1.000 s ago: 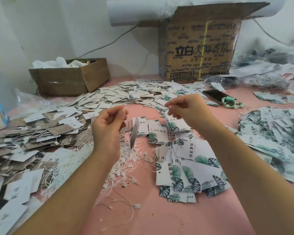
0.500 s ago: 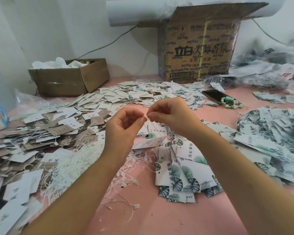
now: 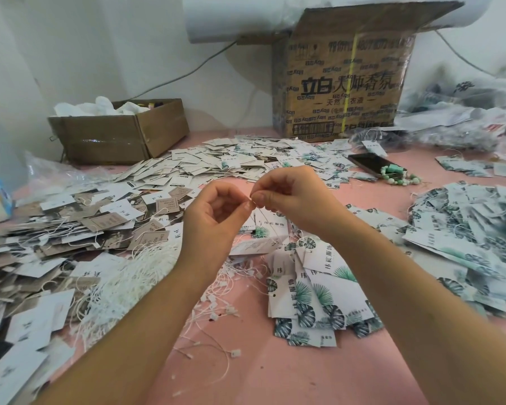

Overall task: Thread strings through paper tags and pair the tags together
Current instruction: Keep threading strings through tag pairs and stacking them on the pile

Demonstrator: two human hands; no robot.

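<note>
Rt tag pile [image 3: 465, 238] blurred, maybe strung.

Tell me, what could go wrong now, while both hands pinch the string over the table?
1. The string is thin, and the left hand and right hand pinch it only with fingertips; it might slip, and the tag that seems to hang below could drop among the leaf tags.
2. The loose strings lie tangled beside the left forearm; a move might drag them.
</note>
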